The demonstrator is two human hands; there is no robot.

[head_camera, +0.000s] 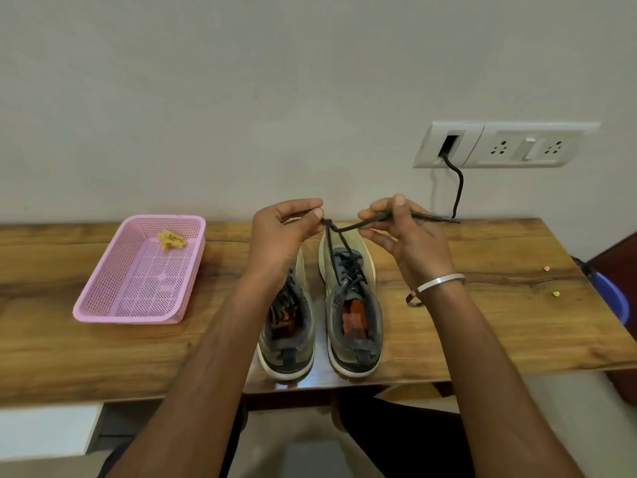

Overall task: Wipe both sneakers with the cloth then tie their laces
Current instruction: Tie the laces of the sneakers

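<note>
Two olive-grey sneakers with white soles stand side by side on the wooden table, heels toward me. The left sneaker (287,339) is partly covered by my left forearm. The right sneaker (351,312) has dark laces (336,243) drawn up above its toe. My left hand (282,232) pinches the laces where they cross. Held in the fingers of my right hand (406,232) is the other lace end, which sticks out to the right. The crumpled yellow cloth (170,239) lies in the pink basket.
A pink perforated basket (138,305) sits on the table's left part. A wall socket panel (503,144) with a black cable hangs behind. Two small crumbs lie at the right. A blue object (610,298) stands past the table's right edge.
</note>
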